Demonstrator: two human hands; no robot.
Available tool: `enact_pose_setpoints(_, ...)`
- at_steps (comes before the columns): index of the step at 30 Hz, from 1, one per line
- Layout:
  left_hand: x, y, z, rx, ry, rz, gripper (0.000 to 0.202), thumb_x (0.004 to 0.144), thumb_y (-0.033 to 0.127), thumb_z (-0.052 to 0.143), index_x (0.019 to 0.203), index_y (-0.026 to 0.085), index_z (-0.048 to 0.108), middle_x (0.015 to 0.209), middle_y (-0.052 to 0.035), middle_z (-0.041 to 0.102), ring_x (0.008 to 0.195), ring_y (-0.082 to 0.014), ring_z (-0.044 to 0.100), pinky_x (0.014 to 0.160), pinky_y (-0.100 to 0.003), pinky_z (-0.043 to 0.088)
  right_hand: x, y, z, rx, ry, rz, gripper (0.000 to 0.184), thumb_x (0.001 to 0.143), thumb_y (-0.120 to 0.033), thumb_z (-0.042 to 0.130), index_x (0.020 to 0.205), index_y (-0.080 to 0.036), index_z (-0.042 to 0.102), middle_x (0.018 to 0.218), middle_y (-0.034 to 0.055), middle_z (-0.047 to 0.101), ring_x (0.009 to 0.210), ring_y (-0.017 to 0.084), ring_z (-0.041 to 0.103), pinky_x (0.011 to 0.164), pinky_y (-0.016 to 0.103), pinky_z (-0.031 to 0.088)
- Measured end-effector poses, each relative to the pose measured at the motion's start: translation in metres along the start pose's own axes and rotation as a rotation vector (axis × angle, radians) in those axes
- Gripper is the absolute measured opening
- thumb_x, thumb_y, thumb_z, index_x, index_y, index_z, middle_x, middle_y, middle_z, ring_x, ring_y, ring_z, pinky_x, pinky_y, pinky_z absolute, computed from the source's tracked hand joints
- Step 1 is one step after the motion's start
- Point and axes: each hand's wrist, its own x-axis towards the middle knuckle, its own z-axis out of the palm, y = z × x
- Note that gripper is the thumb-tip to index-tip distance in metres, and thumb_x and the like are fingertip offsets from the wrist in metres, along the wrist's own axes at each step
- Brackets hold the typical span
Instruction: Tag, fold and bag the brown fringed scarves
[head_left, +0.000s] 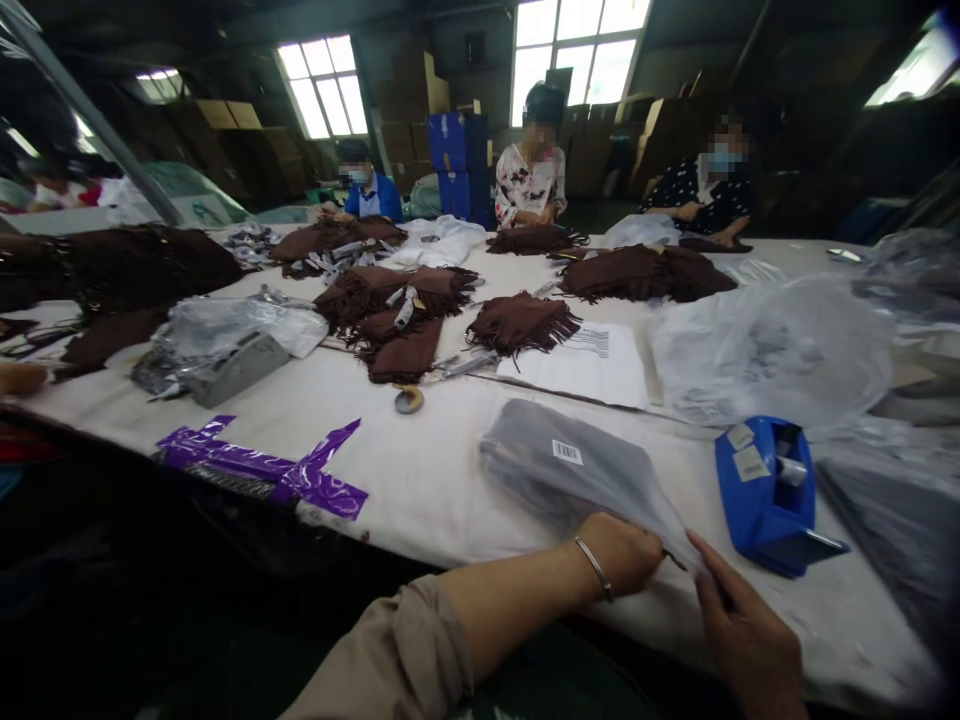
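A clear bag (577,470) with a dark item inside is laid flat on the white table (420,480), near its front edge. A barcode label (567,452) is seen on the bag. The bag's near corner is pinched by the left hand (622,552), fingers closed on the plastic. The same edge is met by the right hand (742,625), fingers extended and touching it; a firm grip cannot be confirmed. A blue tape dispenser (765,495) is set just right of the bag. Brown fringed pieces (521,322) are spread further back.
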Motion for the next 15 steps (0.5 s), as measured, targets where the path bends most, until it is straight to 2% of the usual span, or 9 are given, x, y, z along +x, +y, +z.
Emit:
enact_pose_setpoints(4, -0.001, 0.002, -0.001, -0.020, -0.014, -0.034, 0.020, 0.089, 0.020, 0.044, 0.083, 0.011, 0.060, 0.072, -0.0069, 0.066, 0.062, -0.0221, 0.065, 0.048, -0.032, 0.053, -0.011, -0.006, -0.001, -0.010, -0.014, 0.000, 0.050, 0.083, -0.059, 0.045, 0.122, -0.030, 0.056, 0.111, -0.0012, 0.065, 0.077, 0.021, 0.067, 0.065, 0.029, 0.054)
enact_pose_setpoints(7, 0.002, 0.004, 0.008, -0.008, -0.012, -0.064, 0.013, 0.086, 0.013, 0.048, 0.078, 0.009, 0.058, 0.070, -0.0072, 0.065, 0.062, -0.0228, 0.065, 0.049, -0.034, 0.054, -0.018, -0.020, 0.002, 0.066, -0.025, 0.014, 0.050, 0.082, -0.058, 0.046, 0.122, -0.030, 0.057, 0.112, -0.0023, 0.065, 0.087, 0.023, 0.066, 0.071, 0.028, 0.055)
enact_pose_setpoints(12, -0.001, 0.005, 0.025, 0.026, 0.074, -0.100, 0.025, 0.092, 0.028, 0.039, 0.091, 0.008, 0.055, 0.077, -0.0101, 0.062, 0.063, -0.0233, 0.063, 0.045, -0.033, 0.052, -0.020, -0.024, 0.003, 0.016, -0.060, 0.194, 0.050, 0.083, -0.061, 0.043, 0.124, -0.034, 0.054, 0.112, -0.0011, 0.065, 0.090, 0.027, 0.065, 0.068, 0.034, 0.055)
enact_pose_setpoints(15, 0.002, 0.005, 0.030, 0.060, 0.097, -0.057, 0.020, 0.090, 0.019, 0.038, 0.092, 0.007, 0.054, 0.081, -0.0118, 0.061, 0.069, -0.0230, 0.063, 0.051, -0.033, 0.052, -0.020, -0.023, 0.004, 0.062, -0.056, 0.184, 0.055, 0.083, -0.063, 0.041, 0.124, -0.030, 0.054, 0.111, 0.0022, 0.066, 0.091, 0.028, 0.065, 0.068, 0.033, 0.055)
